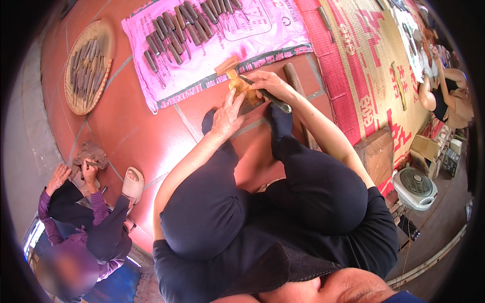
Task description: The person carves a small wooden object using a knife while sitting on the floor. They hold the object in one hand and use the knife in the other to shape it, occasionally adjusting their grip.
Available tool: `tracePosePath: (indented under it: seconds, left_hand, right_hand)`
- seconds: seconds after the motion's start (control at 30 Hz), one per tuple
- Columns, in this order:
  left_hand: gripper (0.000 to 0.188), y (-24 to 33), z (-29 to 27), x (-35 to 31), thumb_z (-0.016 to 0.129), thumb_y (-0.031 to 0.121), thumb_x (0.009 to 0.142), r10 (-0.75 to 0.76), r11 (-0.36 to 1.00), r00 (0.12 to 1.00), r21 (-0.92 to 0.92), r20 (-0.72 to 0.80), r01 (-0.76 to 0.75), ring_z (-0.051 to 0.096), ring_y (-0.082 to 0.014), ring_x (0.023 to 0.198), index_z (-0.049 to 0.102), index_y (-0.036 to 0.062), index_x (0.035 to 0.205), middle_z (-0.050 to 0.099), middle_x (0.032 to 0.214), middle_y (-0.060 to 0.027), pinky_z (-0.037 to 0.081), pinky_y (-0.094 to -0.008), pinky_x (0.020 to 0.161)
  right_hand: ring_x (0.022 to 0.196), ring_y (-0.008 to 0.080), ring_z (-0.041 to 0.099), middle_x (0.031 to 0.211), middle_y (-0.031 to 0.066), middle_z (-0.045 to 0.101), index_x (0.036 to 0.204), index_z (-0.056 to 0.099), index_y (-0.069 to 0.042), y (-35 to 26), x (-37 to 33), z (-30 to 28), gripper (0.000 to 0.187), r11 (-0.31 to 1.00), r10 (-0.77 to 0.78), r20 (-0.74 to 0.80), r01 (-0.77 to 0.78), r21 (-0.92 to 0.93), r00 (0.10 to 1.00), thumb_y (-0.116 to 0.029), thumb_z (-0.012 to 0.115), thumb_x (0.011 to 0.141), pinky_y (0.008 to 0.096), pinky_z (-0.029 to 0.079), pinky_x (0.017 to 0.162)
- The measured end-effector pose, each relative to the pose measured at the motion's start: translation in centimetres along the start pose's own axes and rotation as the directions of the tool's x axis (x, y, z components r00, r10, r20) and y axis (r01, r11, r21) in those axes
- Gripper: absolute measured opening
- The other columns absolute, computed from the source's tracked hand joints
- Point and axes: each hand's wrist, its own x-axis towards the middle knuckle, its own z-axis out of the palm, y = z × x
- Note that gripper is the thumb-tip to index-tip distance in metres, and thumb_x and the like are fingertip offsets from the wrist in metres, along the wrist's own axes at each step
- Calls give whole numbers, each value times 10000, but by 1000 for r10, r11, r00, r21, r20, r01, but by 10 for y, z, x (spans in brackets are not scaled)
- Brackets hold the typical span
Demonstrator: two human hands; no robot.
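My left hand (228, 117) steadies a yellowish carved piece of wood (241, 87) low between my feet, its fingers pressed along the near side. In my right hand (274, 85) is a carving chisel (278, 101) with a dark handle and a metal-capped end. Its tip points left and touches or nearly touches the carved wood; the exact contact is hidden by my fingers. Just beyond the carving is a flat brown piece of wood (226, 65), at the edge of a pink printed sack (166, 93). Rows of dark-handled carving tools (178, 31) lie on the sack.
A round woven basket (69, 96) of similar tools stands far left. A long wooden stick (294, 78) lies beside my right foot. Red-patterned mats (353, 81), a wooden block (376, 154) and a box fan (415, 188) are right. Other people sit lower left and far right.
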Motion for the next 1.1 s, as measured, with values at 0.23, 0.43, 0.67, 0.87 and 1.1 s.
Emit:
tracePosePath:
  seconds: [0.23,0.43,0.67,0.87,1.1]
  left_hand:
    - [783,-1,1,1,733,173,740,-14,1000,1000,-3,10,14,478,-437,1244,378,175,1437,286,1494,-236,472,-479,969]
    - [742,1,-3,0,694,225,753,-58,997,997,-38,42,60,437,-420,1294,396,139,1427,299,1495,-240,435,-464,1012]
    - [750,-2,1,3,709,257,749,-46,998,998,-33,44,48,426,-404,1310,407,140,1426,298,1497,-238,425,-462,1024]
    - [529,-24,0,12,707,244,839,-271,844,961,-494,-57,209,566,-254,1174,535,105,1320,537,1330,-155,465,-370,968]
    - [348,-10,-32,29,665,107,880,-249,822,941,-564,-229,80,603,-137,959,610,109,1224,642,1057,-38,488,-284,868]
  right_hand:
    - [558,151,584,669,75,606,1182,586,3,5,8,-2,332,1000,-17,4,17,-18,1000,-82,583,861,297,476,501]
    - [541,153,579,650,73,598,1198,580,1,5,6,3,354,998,-26,17,27,-60,1000,-94,587,857,295,471,481]
    - [553,132,575,650,63,595,1212,579,-2,10,6,0,369,1000,-21,-61,20,-14,998,-98,579,856,290,473,503]
    - [602,104,558,698,36,606,1234,570,-11,-14,-19,3,375,999,-33,22,34,-21,999,-159,561,889,245,455,552]
    - [607,66,553,722,29,603,1211,567,-17,-31,-39,12,319,991,-4,159,-17,132,987,-164,545,929,197,433,544]
